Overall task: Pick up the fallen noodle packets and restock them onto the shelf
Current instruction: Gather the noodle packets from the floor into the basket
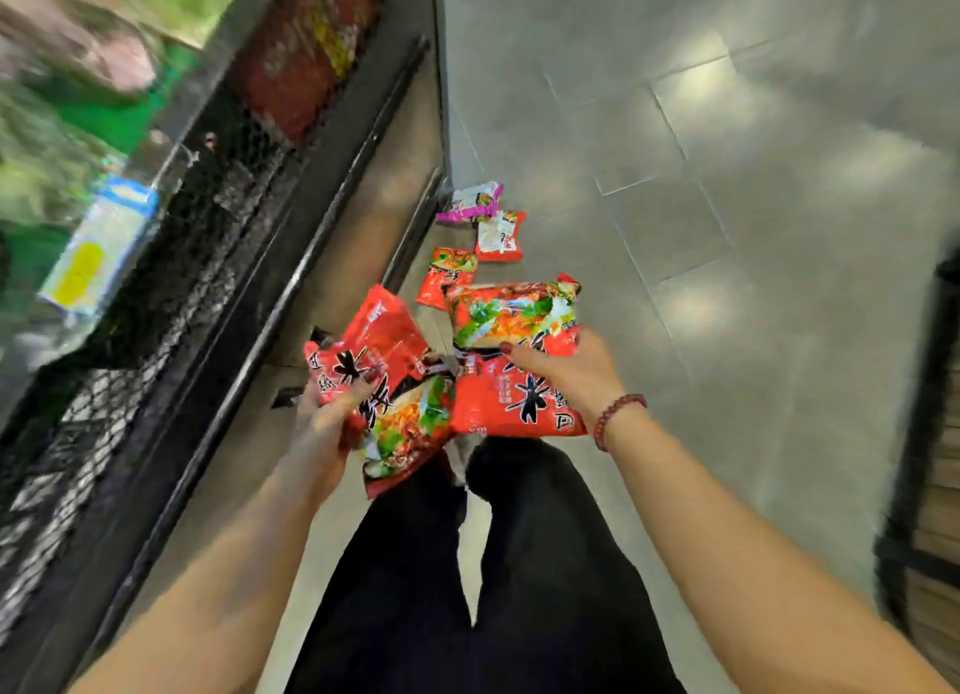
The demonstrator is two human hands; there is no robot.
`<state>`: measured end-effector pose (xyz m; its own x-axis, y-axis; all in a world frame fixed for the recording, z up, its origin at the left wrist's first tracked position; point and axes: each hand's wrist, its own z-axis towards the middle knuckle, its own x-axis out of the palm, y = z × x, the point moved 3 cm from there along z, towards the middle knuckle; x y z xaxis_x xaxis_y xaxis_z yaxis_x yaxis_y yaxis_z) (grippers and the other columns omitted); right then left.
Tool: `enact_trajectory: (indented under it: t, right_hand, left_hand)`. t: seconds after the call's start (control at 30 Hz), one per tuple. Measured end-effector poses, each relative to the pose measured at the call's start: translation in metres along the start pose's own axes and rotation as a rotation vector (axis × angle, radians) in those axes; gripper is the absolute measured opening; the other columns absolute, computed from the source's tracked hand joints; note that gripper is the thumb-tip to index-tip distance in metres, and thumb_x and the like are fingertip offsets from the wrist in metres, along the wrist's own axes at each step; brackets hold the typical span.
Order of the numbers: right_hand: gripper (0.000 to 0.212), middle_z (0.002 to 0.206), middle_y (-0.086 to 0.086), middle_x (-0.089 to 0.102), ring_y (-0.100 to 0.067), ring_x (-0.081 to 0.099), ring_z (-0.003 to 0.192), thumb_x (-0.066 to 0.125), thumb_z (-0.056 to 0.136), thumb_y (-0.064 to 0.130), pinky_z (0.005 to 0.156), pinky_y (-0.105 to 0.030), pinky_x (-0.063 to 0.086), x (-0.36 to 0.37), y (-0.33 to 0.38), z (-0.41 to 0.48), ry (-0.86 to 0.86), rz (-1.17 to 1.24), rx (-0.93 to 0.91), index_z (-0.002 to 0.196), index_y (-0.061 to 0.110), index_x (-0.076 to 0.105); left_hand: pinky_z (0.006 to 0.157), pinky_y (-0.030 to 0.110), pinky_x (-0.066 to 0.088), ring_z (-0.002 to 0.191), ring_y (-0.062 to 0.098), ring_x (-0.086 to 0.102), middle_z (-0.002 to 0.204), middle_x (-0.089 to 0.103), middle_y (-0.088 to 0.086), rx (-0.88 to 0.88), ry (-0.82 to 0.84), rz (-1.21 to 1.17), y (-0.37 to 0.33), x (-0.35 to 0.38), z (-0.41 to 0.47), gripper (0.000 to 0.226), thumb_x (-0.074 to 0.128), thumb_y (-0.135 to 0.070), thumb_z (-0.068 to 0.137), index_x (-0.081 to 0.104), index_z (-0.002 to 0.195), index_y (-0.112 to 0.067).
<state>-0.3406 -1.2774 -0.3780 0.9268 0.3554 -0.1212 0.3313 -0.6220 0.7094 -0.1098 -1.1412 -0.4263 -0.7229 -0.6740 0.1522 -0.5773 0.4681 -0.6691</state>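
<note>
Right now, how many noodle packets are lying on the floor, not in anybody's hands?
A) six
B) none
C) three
C: a purple packet, a white and red packet and a red packet lie on the floor beside the shelf; the other packets are held in the left hand and the right hand.
</note>
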Motion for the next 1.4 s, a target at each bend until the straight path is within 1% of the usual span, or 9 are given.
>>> enact_trajectory:
  t: [0.07,0.13,0.33,0.67,0.77,0.9,1.0,1.2,1.4]
  right_hand:
    - [0.032,0.093,0.001,0.073,-0.016,0.071,0.086,0.086,0.068,0.02,0.079,-0.035,0.057,-0.003,0.012,-0.02,0.011,0.008,-0.02,0.091,0.023,0.064]
    - [0.035,0.094,-0.001,0.074,-0.019,0.072,0.086,0.088,0.066,0.023,0.08,-0.039,0.058,-0.005,0.025,-0.033,0.033,-0.003,-0.038,0.092,0.023,0.064]
    - [0.032,0.085,0.003,0.075,-0.013,0.073,0.079,0.086,0.068,0.016,0.072,-0.032,0.059,-0.011,0.055,-0.056,0.252,-0.059,-0.128,0.091,0.021,0.065]
    - [0.03,0.095,-0.003,0.076,-0.022,0.072,0.089,0.078,0.077,0.014,0.085,-0.045,0.057,-0.005,0.068,-0.075,0.787,-0.394,-0.11,0.104,0.017,0.065]
    - [0.031,0.097,-0.009,0.075,-0.028,0.072,0.09,0.076,0.079,0.012,0.085,-0.049,0.056,0.015,0.054,-0.092,0.931,-0.518,-0.056,0.107,0.012,0.063]
    - [0.053,0.11,-0.008,0.071,-0.029,0.069,0.1,0.083,0.074,0.023,0.09,-0.052,0.054,0.046,0.026,-0.122,1.09,-0.698,-0.046,0.121,0.017,0.058]
    - [0.031,0.097,-0.01,0.074,-0.029,0.072,0.088,0.073,0.081,0.004,0.079,-0.047,0.057,0.07,0.0,-0.148,1.226,-0.804,-0.042,0.108,0.015,0.062]
    - [0.034,0.102,-0.01,0.074,-0.028,0.071,0.092,0.068,0.083,-0.002,0.08,-0.044,0.058,0.117,-0.052,-0.227,1.468,-0.994,-0.026,0.113,0.009,0.06]
    - [0.041,0.106,-0.01,0.072,-0.03,0.071,0.093,0.07,0.082,0.004,0.078,-0.045,0.058,0.168,-0.134,-0.323,1.584,-1.102,-0.026,0.119,0.014,0.056]
  left_hand:
    - [0.073,0.036,0.056,0.074,0.022,0.069,0.084,0.075,0.002,0.015,-0.028,-0.047,-0.011,-0.001,-0.025,0.023,0.071,-0.007,0.077,0.067,0.098,-0.015]
    - [0.079,0.042,0.057,0.08,0.024,0.071,0.092,0.075,0.007,0.019,-0.024,-0.107,-0.02,0.001,-0.051,0.035,0.072,-0.012,0.076,0.064,0.11,-0.012]
    - [0.065,0.037,0.06,0.079,0.027,0.073,0.101,0.074,0.017,0.06,-0.065,-0.187,-0.033,0.019,-0.122,0.05,0.077,-0.032,0.074,0.06,0.116,-0.011]
    - [0.079,0.043,0.059,0.089,0.035,0.071,0.106,0.072,0.02,0.177,-0.498,-0.467,0.036,0.05,-0.24,0.056,0.08,-0.032,0.071,0.06,0.119,-0.01]
    - [0.071,0.038,0.06,0.079,0.03,0.072,0.102,0.073,0.019,0.2,-0.66,-0.6,0.071,0.05,-0.28,0.059,0.082,-0.031,0.067,0.06,0.118,-0.01]
    - [0.082,0.045,0.058,0.085,0.034,0.071,0.101,0.073,0.018,0.183,-0.832,-0.774,0.117,0.045,-0.326,0.061,0.078,-0.039,0.066,0.056,0.118,-0.016]
    - [0.086,0.047,0.055,0.088,0.037,0.069,0.104,0.072,0.021,0.213,-0.985,-0.894,0.154,0.039,-0.359,0.061,0.079,-0.039,0.067,0.058,0.118,-0.014]
    - [0.061,0.032,0.059,0.074,0.027,0.073,0.089,0.075,0.013,0.249,-1.22,-1.087,0.226,0.028,-0.421,0.025,0.068,-0.024,0.086,0.06,0.108,-0.015]
    - [0.086,0.048,0.055,0.088,0.036,0.072,0.099,0.074,0.015,0.263,-1.307,-1.271,0.299,-0.016,-0.494,0.038,0.071,-0.035,0.083,0.061,0.111,-0.012]
